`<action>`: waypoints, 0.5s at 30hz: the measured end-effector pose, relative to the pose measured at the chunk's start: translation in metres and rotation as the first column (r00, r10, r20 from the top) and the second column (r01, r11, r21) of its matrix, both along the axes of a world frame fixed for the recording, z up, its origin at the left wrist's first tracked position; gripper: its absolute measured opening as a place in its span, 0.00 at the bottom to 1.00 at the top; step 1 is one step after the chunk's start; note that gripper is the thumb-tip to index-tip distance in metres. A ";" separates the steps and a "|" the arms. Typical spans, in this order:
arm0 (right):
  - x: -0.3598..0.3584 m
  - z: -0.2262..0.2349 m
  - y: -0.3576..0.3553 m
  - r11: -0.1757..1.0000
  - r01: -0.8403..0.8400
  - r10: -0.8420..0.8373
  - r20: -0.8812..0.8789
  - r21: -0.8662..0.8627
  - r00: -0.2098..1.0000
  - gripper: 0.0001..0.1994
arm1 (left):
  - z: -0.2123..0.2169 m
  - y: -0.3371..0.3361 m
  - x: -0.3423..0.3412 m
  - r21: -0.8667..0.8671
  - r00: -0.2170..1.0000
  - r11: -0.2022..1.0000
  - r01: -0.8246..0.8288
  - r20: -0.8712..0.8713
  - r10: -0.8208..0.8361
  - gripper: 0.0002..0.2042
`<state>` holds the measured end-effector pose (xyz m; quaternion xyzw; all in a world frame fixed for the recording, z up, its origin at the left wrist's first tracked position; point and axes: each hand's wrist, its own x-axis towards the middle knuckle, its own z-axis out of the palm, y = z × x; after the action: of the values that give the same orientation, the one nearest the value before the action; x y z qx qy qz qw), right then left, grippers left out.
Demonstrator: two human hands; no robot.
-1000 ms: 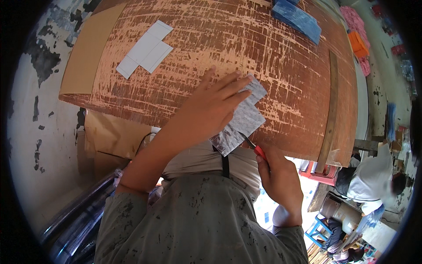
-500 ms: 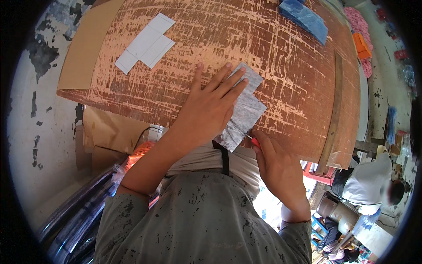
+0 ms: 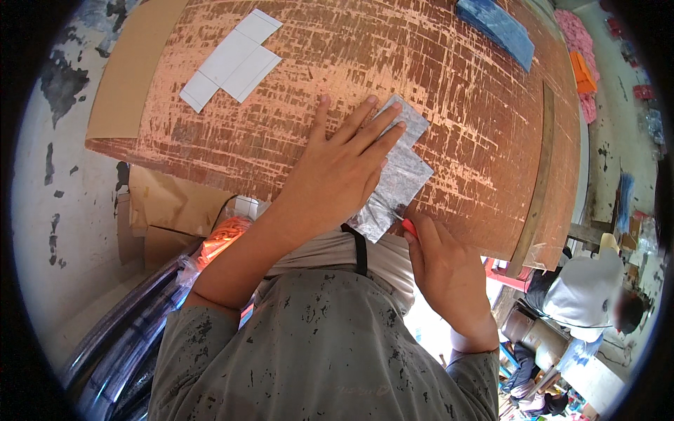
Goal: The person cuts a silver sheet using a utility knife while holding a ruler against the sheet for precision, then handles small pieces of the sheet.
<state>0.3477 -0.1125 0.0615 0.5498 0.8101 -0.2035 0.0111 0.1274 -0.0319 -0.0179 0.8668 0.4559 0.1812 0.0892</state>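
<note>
My left hand (image 3: pixel 344 165) lies flat with its fingers spread, pressing on the left part of a grey, wrinkled sheet (image 3: pixel 406 172). The sheet has a notched outline, and its lower end reaches the board's near edge. In my right hand (image 3: pixel 449 270) is a small red-handled tool (image 3: pixel 409 226), gripped between thumb and fingers. Its thin metal tip touches or hovers just over the sheet's lower right edge; which, I cannot tell. Farther left on the scratched brown board (image 3: pixel 463 182) rests a white notched paper piece (image 3: pixel 235 59) marked with lines.
Brown cardboard (image 3: pixel 137 70) covers the board's left end. A stack of blue sheets (image 3: pixel 498 31) lies at the far right, and a long wooden strip (image 3: pixel 537 179) runs along the right side. Below left are orange bundled material (image 3: pixel 223 238) and dark plastic rolls (image 3: pixel 133 337). A person (image 3: pixel 583 291) is at lower right.
The red-handled tool's tip has shifted slightly along the sheet's lower right edge. My left hand stays spread on the sheet. The view has moved a little.
</note>
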 end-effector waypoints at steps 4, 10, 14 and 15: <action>-0.001 0.001 0.001 1.000 -0.005 0.005 0.008 0.013 1.000 0.12 | -0.001 0.000 0.000 0.003 1.000 1.000 -0.002 0.006 0.002 0.28; -0.001 0.002 0.003 1.000 -0.015 0.015 0.039 -0.013 0.999 0.12 | -0.001 0.000 0.000 -0.001 1.000 1.000 -0.009 0.013 0.009 0.27; -0.001 0.002 0.003 1.000 -0.012 0.012 0.008 0.009 1.000 0.11 | -0.001 0.000 0.000 0.000 1.000 1.000 -0.006 0.005 0.006 0.27; -0.001 0.003 0.003 1.000 -0.010 0.010 0.012 0.000 1.000 0.11 | -0.001 0.000 0.001 0.001 1.000 1.000 -0.005 0.009 0.005 0.27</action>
<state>0.3470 -0.1093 0.0640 0.5469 0.8128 -0.2002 0.0171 0.1280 -0.0318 -0.0189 0.8648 0.4578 0.1855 0.0906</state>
